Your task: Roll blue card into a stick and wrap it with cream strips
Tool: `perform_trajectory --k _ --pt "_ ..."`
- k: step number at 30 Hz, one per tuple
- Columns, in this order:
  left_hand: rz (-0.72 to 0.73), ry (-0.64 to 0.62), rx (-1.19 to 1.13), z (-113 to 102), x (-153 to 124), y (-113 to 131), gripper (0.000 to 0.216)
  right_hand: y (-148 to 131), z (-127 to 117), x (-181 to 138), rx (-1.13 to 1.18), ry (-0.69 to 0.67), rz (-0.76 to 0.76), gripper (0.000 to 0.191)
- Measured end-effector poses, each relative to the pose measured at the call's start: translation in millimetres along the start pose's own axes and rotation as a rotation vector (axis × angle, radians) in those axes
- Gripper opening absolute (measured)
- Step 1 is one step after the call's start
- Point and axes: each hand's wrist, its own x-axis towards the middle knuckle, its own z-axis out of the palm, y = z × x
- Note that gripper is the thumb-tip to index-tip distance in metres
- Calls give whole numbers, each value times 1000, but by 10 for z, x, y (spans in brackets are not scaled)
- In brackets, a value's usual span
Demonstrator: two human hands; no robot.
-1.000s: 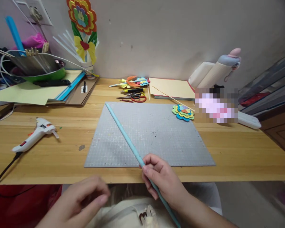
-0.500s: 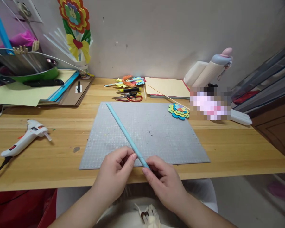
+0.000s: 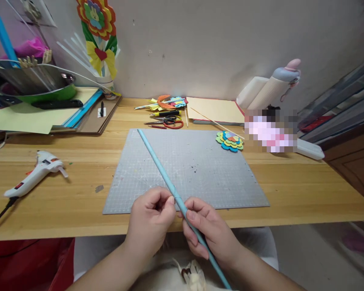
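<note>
A long, thin light-blue paper tube point(image 3: 159, 165) slants from the back left of the cutting mat point(image 3: 230, 178) down toward my lap. Around its lower half my right hand point(image 3: 208, 226) is closed, thumb on top and fingers beneath. My left hand point(image 3: 153, 210) is curled in a pinch against the tube's left side, its thumb tip at a seam line in the paper. Whatever lies deep inside that pinch is hidden. On the mat's back right corner lies a layered paper flower point(image 3: 229, 141) in blue, yellow and green.
A white glue gun point(image 3: 33, 173) lies at the left with its cord. Behind the mat are scissors point(image 3: 166, 120), a yellow-black cutter point(image 3: 166, 114) and a paper stack point(image 3: 214, 109). A pot point(image 3: 33, 81) and a cup with a paper flower point(image 3: 106, 87) stand back left; a bottle point(image 3: 268, 87) back right.
The tube's lower part now shows running down past my right hand, whose fingers have wrapped round beneath it. My left hand stays at the tube's side. The view has shifted slightly.
</note>
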Motion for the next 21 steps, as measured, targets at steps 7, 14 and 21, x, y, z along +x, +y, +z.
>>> perform_trajectory --k 7,14,21 --pt "-54 -1 -57 -12 10 -24 18 -17 49 10 68 -29 34 18" --pt "-113 -23 -162 -29 2 -81 19 -13 37 0 -21 37 26 22" --pt "-104 -77 -160 -35 -32 -151 26 -37 42 -1 -222 160 -5 29"
